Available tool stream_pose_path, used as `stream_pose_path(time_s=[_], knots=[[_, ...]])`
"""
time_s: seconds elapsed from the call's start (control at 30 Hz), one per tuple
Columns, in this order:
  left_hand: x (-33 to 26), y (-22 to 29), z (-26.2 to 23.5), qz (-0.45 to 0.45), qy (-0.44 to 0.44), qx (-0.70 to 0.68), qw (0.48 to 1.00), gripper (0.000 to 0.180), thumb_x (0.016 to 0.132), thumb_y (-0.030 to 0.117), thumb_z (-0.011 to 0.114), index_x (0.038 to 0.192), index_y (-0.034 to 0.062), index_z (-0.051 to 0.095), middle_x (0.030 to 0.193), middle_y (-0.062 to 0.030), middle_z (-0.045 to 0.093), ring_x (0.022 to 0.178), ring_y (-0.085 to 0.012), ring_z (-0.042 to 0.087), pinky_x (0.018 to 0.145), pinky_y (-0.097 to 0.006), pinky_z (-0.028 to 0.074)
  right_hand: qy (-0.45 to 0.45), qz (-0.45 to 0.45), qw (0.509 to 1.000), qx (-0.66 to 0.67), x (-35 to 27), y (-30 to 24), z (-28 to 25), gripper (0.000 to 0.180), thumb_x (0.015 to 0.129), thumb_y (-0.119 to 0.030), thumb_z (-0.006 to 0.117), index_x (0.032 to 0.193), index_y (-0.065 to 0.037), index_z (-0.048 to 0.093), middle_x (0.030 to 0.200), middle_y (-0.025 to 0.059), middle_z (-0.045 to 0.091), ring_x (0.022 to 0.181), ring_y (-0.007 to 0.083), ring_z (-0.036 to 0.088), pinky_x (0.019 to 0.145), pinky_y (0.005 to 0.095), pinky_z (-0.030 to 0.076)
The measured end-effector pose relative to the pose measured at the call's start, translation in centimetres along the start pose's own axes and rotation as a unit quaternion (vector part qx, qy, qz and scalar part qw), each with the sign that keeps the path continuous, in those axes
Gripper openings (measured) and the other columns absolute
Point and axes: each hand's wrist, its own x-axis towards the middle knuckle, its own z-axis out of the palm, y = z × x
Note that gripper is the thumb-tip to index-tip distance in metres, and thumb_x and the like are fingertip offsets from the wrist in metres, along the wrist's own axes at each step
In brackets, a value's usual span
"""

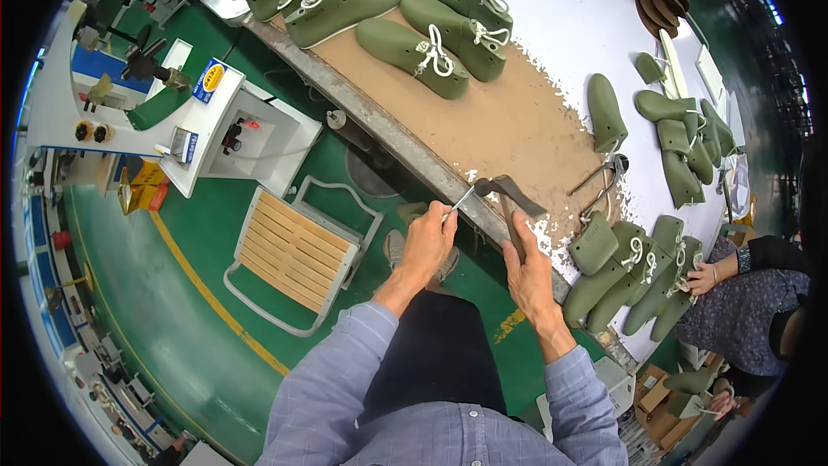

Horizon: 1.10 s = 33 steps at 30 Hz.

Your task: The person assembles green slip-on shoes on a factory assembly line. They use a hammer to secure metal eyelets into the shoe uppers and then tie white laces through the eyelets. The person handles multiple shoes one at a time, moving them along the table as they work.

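My left hand pinches a thin metal rod that slants up to the table's edge; its kind is unclear. My right hand is wrapped round the wooden handle of a hammer. The dark, curved hammer head lies over the edge, close to the rod's tip; whether they touch I cannot tell. Beyond the hammer, a pair of pincers rests on the brown board. A green shoe last lies past the pincers, and another green last piece is right of the hammer.
Green shoe lasts with white cords stand in groups along the table. At the right, a co-worker's hand touches some lasts. A slatted chair stands left of my legs, near a white machine.
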Motion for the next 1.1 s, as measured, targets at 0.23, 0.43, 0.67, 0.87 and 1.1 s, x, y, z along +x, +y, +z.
stream_pose_path(time_s=[0.23, 0.43, 0.67, 0.87, 1.1], knots=[[0.7, -0.3, -0.9, -0.087, -0.064, -0.065, 0.992, 0.028, 0.103, 0.022, 0.056, 0.102, -0.0041, 0.066, 0.074, -0.0188, 0.068, 0.067, -0.0309, 0.067, 0.065, -0.04, 0.051, 0.005, -0.045, 0.999, 0.005, -0.6, -1.0, -0.3, 0.045, 0.097, -0.005, 0.066, 0.141, -0.005, 0.054, 0.127, 0.0256, 0.066, 0.117, 0.0379, 0.066, 0.096, 0.0398, 0.054], [1.3, -0.5, -1.1, -0.099, -0.077, -0.028, 0.992, 0.037, 0.102, 0.028, 0.054, 0.105, -0.0054, 0.068, 0.087, -0.0226, 0.072, 0.082, -0.0361, 0.07, 0.076, -0.043, 0.053, -0.056, 0.043, 0.997, -0.038, -0.7, -2.0, -0.3, 0.037, 0.098, -0.007, 0.065, 0.135, -0.006, 0.059, 0.107, 0.0267, 0.07, 0.095, 0.034, 0.073, 0.079, 0.0418, 0.055], [1.5, -0.6, -1.2, -0.12, -0.094, -0.031, 0.988, 0.038, 0.1, 0.029, 0.053, 0.106, -0.005, 0.069, 0.093, -0.0242, 0.073, 0.091, -0.0377, 0.071, 0.082, -0.044, 0.053, -0.016, -0.063, 0.996, -0.063, 1.2, -0.3, 0.3, 0.019, 0.095, -0.007, 0.067, 0.113, -0.001, 0.063, 0.091, 0.0248, 0.066, 0.079, 0.0427, 0.067, 0.07, 0.0442, 0.054], [2.1, -0.2, -1.0, -0.131, -0.093, -0.029, 0.987, 0.031, 0.1, 0.025, 0.055, 0.103, -0.0045, 0.066, 0.088, -0.0236, 0.072, 0.085, -0.0403, 0.069, 0.078, -0.046, 0.053, -0.053, 0.016, 0.995, -0.082, 0.5, 1.0, 0.9, 0.03, 0.097, -0.008, 0.066, 0.127, -0.006, 0.063, 0.102, 0.0253, 0.069, 0.091, 0.0426, 0.069, 0.077, 0.0428, 0.056], [1.3, 0.0, -0.8, -0.059, -0.034, -0.012, 0.998, 0.018, 0.097, 0.016, 0.065, 0.098, -0.0003, 0.057, 0.083, -0.0227, 0.07, 0.078, -0.0403, 0.07, 0.067, -0.048, 0.051, -0.029, 0.013, 0.999, -0.02, 1.1, -0.9, -0.8, 0.039, 0.099, -0.006, 0.064, 0.137, -0.006, 0.058, 0.12, 0.0253, 0.069, 0.107, 0.0397, 0.07, 0.089, 0.0383, 0.055]])
